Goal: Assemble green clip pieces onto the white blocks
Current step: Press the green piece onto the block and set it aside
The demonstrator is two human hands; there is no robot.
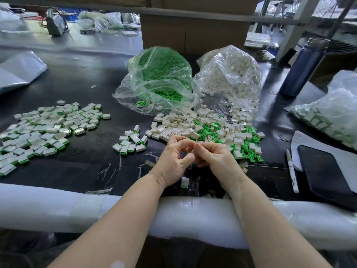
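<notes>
My left hand (173,159) and my right hand (214,157) meet fingertip to fingertip over the black table, fingers curled around something small that the fingers hide. Just beyond them lies a mixed heap of loose white blocks (179,122) and green clips (249,149). A clear bag of green clips (160,74) and a clear bag of white blocks (231,74) stand open behind the heap. Finished blocks with green edges form a small group (131,142) left of my hands and a large spread (44,130) at far left. One finished block (184,182) lies under my wrists.
A padded white roll (58,207) covers the table's near edge. At right lie a dark tablet (326,173), a white pen (292,171), papers and another bag of parts (328,113). A dark blue bottle (305,68) and a cardboard box (195,29) stand behind.
</notes>
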